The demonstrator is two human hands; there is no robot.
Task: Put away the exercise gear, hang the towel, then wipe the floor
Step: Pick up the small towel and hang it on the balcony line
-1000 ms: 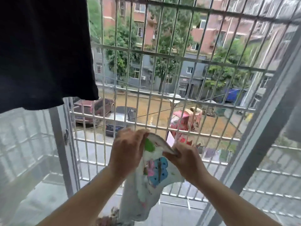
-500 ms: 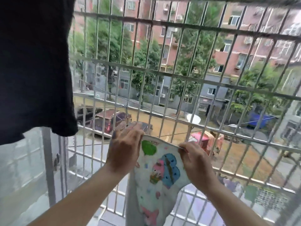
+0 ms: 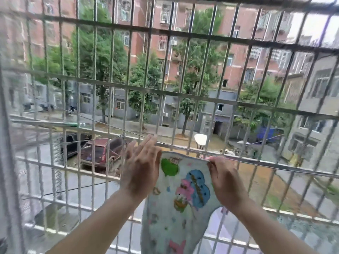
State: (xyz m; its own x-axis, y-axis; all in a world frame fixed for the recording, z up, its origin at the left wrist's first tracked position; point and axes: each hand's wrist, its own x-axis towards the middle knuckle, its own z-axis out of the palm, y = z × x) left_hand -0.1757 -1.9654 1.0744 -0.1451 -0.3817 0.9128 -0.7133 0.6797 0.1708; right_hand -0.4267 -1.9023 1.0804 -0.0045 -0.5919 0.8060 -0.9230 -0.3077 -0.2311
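Note:
A white towel [image 3: 180, 204] printed with cartoon figures, a green balloon and a blue cloud hangs between my hands, in front of the window grille. My right hand [image 3: 225, 182] pinches its top right corner. At the top left edge, my left hand [image 3: 141, 171] has its fingers stretched upward, and the back of the hand hides its grip. The towel's top edge sits just below a thin horizontal metal rail [image 3: 275, 165] and does not lie over it.
A metal security grille [image 3: 183, 93] of vertical and horizontal bars fills the view straight ahead. A thin wire [image 3: 102, 139] runs leftward from the rail. Beyond the bars are parked cars, trees and brick apartment blocks far below.
Both hands have raised the towel up to the rail and spread its top edge. My left fingers have straightened. The view tilted up, so the black hanging garment at left is out of frame.

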